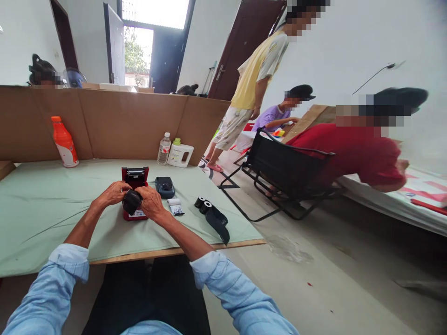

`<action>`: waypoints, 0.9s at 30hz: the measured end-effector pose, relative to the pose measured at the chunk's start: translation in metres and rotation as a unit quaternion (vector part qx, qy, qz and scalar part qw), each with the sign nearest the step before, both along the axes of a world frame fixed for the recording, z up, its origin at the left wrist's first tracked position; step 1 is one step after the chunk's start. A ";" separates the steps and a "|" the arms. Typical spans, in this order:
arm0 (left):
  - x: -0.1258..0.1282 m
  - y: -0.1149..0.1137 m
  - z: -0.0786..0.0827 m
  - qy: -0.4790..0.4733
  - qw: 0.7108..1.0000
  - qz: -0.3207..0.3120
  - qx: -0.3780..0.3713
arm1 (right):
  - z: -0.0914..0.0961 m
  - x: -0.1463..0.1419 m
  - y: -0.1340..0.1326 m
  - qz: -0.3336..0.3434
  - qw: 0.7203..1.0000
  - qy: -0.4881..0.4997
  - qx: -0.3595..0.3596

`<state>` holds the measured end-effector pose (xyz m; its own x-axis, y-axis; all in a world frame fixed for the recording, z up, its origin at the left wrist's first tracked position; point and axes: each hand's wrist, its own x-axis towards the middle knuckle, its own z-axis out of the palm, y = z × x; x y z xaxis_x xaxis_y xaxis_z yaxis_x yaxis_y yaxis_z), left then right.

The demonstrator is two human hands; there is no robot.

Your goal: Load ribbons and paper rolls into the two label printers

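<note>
Both my hands grip a black roll (132,202), holding it in front of and partly over a red portable printer (135,215) whose lid stands raised. My left hand (117,191) pinches the roll's left and upper side. The fingers of my right hand (151,201) are closed round its right side. Between them, the hands and the roll hide most of the printer's inside. To the right sits a dark blue-grey portable printer (165,187). Near it are a small white roll with a printed packet (175,207) and several black rolls with white cores (207,204), one trailing a loose black strip.
A pale green cloth (70,204) covers the table, backed by a cardboard screen (132,121). Along it stand an orange bottle (65,142), a clear bottle (164,150) and a white jug (180,154). At right are a black folding chair (282,163) and several people.
</note>
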<state>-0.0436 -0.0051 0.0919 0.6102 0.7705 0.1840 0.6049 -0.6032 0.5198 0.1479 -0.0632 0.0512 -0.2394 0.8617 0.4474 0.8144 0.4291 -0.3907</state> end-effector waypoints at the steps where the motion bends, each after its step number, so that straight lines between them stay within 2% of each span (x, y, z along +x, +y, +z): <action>1: 0.000 0.000 0.000 0.005 1.000 -0.002 0.000 | 0.001 0.002 0.000 -0.008 1.000 0.019 -0.011; 5: 0.002 0.002 0.002 0.006 1.000 -0.010 -0.016 | 0.007 0.011 0.006 -0.011 0.991 0.124 -0.045; 7: 0.004 0.003 0.003 0.006 1.000 -0.012 -0.018 | 0.008 0.015 0.010 -0.005 0.988 0.146 -0.049; 13: 0.015 0.002 0.001 0.042 0.997 0.061 0.009 | 0.006 0.016 0.014 0.028 0.994 0.074 -0.076; 16: 0.017 -0.001 -0.002 0.051 0.996 0.068 0.011 | 0.008 0.019 0.012 0.051 0.996 0.022 -0.071; 20: 0.010 0.001 -0.005 0.018 0.998 0.054 0.027 | 0.006 0.024 0.005 0.096 0.995 0.008 0.016; 22: 0.003 0.007 -0.004 -0.040 0.991 0.107 0.076 | 0.000 0.027 -0.003 0.105 0.992 0.006 0.076; 24: -0.003 0.018 0.000 -0.097 0.969 0.192 0.124 | -0.009 0.027 -0.011 0.104 0.987 -0.008 0.118; 25: -0.004 0.025 0.002 -0.117 0.959 0.223 0.131 | -0.013 0.027 -0.015 0.104 0.986 -0.020 0.131; 27: -0.005 0.037 0.007 -0.143 0.956 0.237 0.094 | -0.022 0.024 -0.023 0.100 0.984 -0.046 0.141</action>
